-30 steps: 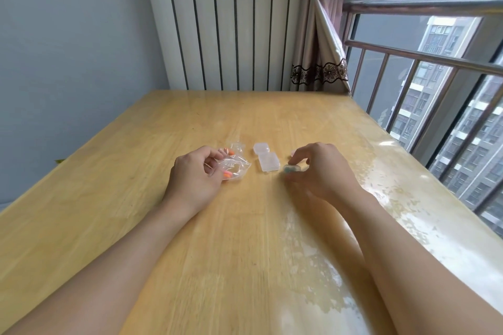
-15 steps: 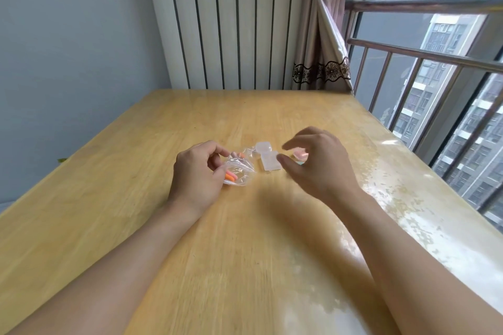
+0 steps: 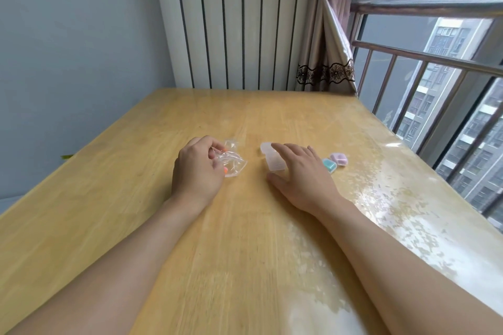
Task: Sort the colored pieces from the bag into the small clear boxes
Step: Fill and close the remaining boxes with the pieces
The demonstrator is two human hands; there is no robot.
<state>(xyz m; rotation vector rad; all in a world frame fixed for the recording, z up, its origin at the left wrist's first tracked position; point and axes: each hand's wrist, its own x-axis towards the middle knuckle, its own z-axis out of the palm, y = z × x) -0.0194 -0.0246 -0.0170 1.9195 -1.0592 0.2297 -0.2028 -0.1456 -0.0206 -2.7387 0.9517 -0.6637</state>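
Bag (image 3: 231, 164) of clear plastic sits on the wooden surface (image 3: 114, 198), pinched at its near edge by the left hand (image 3: 197, 168), whose fingers curl round the film; orange pieces (image 3: 225, 170) show through it by the thumb. The right hand (image 3: 302, 171) lies flat with fingers straight, its grip on nothing, fingertips reaching over the clear boxes (image 3: 272, 158) in the middle. A teal box (image 3: 330, 165) and a pink box (image 3: 339, 158) stand touching just right of that hand. Risks as I judge them: the clear boxes look light, so a careless reach could knock them sideways or into the coloured pair; the slack film may slip from a pinch this shallow and spill pieces across the surface; whether the clear boxes' lids are open I cannot tell, and pieces could bounce off shut ones
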